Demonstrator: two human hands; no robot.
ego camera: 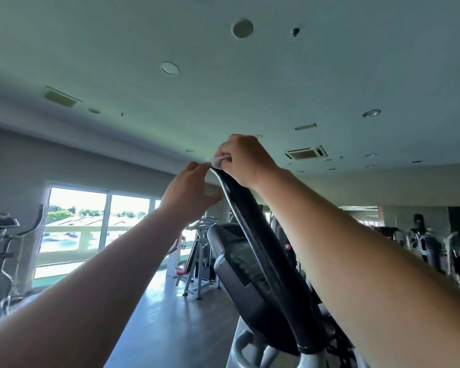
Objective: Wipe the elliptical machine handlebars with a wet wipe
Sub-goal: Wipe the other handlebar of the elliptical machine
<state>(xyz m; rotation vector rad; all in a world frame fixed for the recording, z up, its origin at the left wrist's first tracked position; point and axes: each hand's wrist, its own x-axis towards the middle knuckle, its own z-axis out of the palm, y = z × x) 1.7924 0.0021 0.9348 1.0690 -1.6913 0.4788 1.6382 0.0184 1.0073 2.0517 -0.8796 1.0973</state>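
A long black padded handlebar (260, 251) of the elliptical machine rises from the lower middle up to a tip at the centre of the head view. My right hand (243, 158) is clenched over that tip, pressing a small white wet wipe (218, 161) against it; only a corner of the wipe shows. Just left of the tip, my left hand (189, 189) is raised with its fingers apart, holding nothing, its fingertips close to the wipe. The machine's dark console (239, 258) sits behind the handlebar.
Another exercise machine (3, 251) stands at the far left by large windows (96, 221). A weight bench frame (197, 261) is in the middle distance. More gym machines (430, 248) line the right side. A grey metal frame (252, 349) lies below the handlebar.
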